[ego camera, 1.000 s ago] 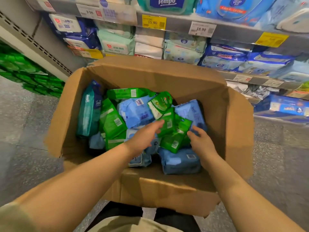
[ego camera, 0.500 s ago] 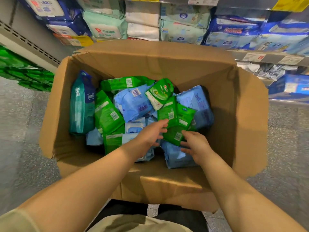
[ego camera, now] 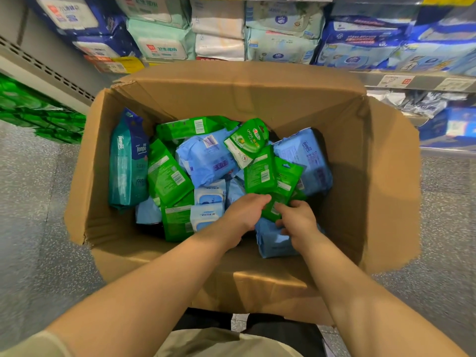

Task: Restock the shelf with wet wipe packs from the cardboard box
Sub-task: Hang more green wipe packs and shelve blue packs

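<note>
Hands: both are down inside the cardboard box [ego camera: 386, 176], just below the middle of the frame, nearly touching each other.
Left hand [ego camera: 244, 212]: fingers curled onto the near edge of a small green pack [ego camera: 282, 186]; it looks like a pinch on the wrapper, though the fingertips are partly hidden.
Right hand [ego camera: 298, 220]: fingers bent around the same pack's lower corner from the right; the grip seems to be closing, but I cannot tell how firm it is.
Green pack under the hands: flat, thin, glossy film; judged light and floppy, likely to bend if held by one corner.
Where to hold: across the flat body, thumb on one face and fingers on the other; the sealed edge would probably slip.
Neighbouring packs: a second green pack [ego camera: 260, 168] overlaps it above, a pale blue pack [ego camera: 275, 240] lies beneath the right hand, another blue pack [ego camera: 208, 158] sits in the centre of the heap.
Blue packs: plumper, soft-sided, judged heavier with moisture; better gripped around the middle.
Tall teal pack [ego camera: 128, 161]: standing on edge against the box's left wall.
Heap: loose and tilted, so lifting one pack may shift the others.
Shelf [ego camera: 412, 81]: across the top of the frame, already lined with larger wipe packs.
</note>
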